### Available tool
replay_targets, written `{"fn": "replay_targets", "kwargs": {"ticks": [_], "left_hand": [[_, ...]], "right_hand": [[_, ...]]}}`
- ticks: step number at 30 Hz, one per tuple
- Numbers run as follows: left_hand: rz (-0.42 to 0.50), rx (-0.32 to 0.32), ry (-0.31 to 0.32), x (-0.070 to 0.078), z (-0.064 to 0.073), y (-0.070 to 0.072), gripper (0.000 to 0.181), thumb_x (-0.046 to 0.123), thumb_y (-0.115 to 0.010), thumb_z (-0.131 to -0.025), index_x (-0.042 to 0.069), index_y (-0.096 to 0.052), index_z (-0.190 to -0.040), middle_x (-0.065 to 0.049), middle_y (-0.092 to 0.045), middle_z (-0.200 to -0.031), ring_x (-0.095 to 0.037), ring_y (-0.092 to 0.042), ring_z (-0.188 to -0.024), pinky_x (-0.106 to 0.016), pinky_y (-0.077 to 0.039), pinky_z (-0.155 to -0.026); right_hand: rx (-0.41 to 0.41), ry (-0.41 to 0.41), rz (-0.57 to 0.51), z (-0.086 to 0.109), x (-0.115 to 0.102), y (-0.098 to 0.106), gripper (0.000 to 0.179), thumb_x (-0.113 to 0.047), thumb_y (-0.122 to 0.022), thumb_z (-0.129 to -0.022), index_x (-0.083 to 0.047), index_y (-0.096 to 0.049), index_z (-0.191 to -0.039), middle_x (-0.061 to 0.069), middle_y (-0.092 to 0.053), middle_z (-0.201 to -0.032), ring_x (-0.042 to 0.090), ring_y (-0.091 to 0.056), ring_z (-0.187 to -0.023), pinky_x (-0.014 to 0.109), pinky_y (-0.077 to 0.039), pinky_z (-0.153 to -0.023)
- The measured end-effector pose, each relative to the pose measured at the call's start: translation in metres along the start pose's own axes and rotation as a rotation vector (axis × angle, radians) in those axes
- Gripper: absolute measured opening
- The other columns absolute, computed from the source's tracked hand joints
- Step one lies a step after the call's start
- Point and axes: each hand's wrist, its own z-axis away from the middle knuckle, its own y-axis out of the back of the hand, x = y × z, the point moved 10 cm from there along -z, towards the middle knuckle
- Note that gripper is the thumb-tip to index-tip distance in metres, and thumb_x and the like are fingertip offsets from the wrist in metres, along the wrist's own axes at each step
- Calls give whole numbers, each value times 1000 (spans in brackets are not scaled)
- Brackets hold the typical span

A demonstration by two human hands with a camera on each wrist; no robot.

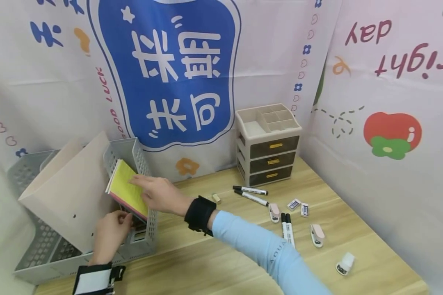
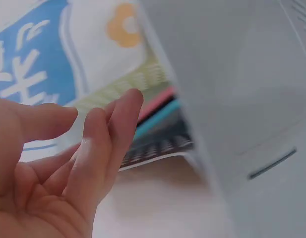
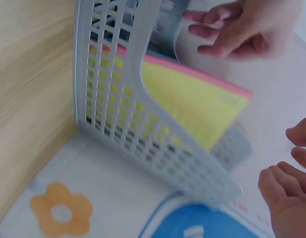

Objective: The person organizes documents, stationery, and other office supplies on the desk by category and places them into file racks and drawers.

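A yellow notebook [image 1: 123,182] with a pink one behind it leans in the right-hand slot of a grey plastic file rack [image 1: 51,266]. My right hand [image 1: 164,196] hovers at the yellow cover with fingers loosely extended; the right wrist view shows a gap between that hand [image 3: 291,183] and the notebook [image 3: 187,99]. Low at the front of the same slot is my left hand [image 1: 112,231], its fingers relaxed. In the left wrist view nothing lies between the left hand's [image 2: 88,158] thumb and fingers, and the rack's grey wall [image 2: 237,99] is beside it.
Large beige folders [image 1: 74,192] lean in the rack's left slots. A small drawer unit [image 1: 269,143] stands at the back right. Markers [image 1: 251,196], an eraser [image 1: 215,198], small boxed erasers [image 1: 293,204] and pink and white staplers [image 1: 317,234] lie on the wooden table [image 1: 199,254].
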Motion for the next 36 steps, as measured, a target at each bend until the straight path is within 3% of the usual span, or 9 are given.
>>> {"fn": "replay_targets", "kwargs": {"ticks": [1, 3, 6, 10, 13, 19, 25, 31, 36], "left_hand": [[-10, 18, 1, 3, 2, 5, 29, 14, -52, -92, -11, -60, -102, -15, -67, -71, -16, -59, -53, -28, -43, -44], [-8, 44, -2, 10, 7, 13, 30, 14, -53, -91, -11, -57, -107, -19, -67, -76, -18, -60, -56, -28, -45, -44], [4, 128, -61, 32, 14, 25, 31, 12, -57, -89, -11, -55, -110, -24, -67, -84, -25, -65, -62, -29, -48, -45], [34, 265, -248, 85, 22, 34, 26, 6, -61, -85, -9, -57, -107, -26, -67, -87, -32, -68, -70, -33, -53, -50], [83, 300, -409, 132, 21, 29, 23, 2, -65, -83, -6, -59, -103, -23, -68, -88, -32, -68, -73, -36, -56, -58], [94, 150, -663, 233, -16, -9, 28, 12, -67, -84, 2, -60, -109, -16, -67, -102, -27, -66, -87, -37, -55, -73], [7, -77, -792, 324, -64, -66, 43, 17, -62, -88, 1, -50, -127, -17, -58, -124, -29, -57, -111, -40, -47, -94], [-155, -151, -882, 378, -86, -118, 47, 15, -59, -91, 0, -45, -133, -18, -46, -138, -30, -46, -126, -38, -39, -104], [-315, -107, -893, 399, -95, -141, 41, 16, -61, -90, 5, -52, -129, -12, -45, -141, -30, -38, -133, -40, -38, -104]], "right_hand": [[28, 2, -11, 6, 3, 9, 47, -11, -56, -90, -13, -46, -136, 5, -45, -142, 4, -62, -87, 6, -43, -64], [80, 3, -44, 19, 11, 28, 48, -9, -58, -89, -11, -46, -136, 6, -45, -142, 2, -57, -70, 4, -40, -58], [128, -24, -83, 41, 30, 52, 52, -7, -61, -87, -9, -44, -136, 7, -45, -142, 5, -62, -91, 6, -44, -80], [231, -88, -80, 77, 64, 89, 53, -5, -62, -85, -6, -45, -135, 11, -48, -138, 15, -63, -98, 19, -39, -101], [362, -164, -56, 108, 97, 122, 50, -2, -64, -82, -4, -50, -130, 13, -57, -128, 18, -63, -77, 24, -48, -91], [603, -504, -200, 176, 184, 177, 44, -1, -66, -81, -3, -53, -123, 18, -59, -117, 30, -61, -98, 37, -54, -81], [771, -919, -546, 238, 260, 187, 48, -11, -63, -87, -7, -40, -129, 17, -49, -118, 22, -55, -99, 36, -50, -82], [925, -1135, -965, 271, 301, 162, 56, -8, -61, -87, -5, -28, -132, 10, -43, -111, 20, -53, -94, 30, -48, -87], [953, -1229, -1126, 282, 316, 144, 60, -10, -62, -88, -7, -23, -133, 13, -44, -119, 24, -55, -108, 30, -47, -94]]}}
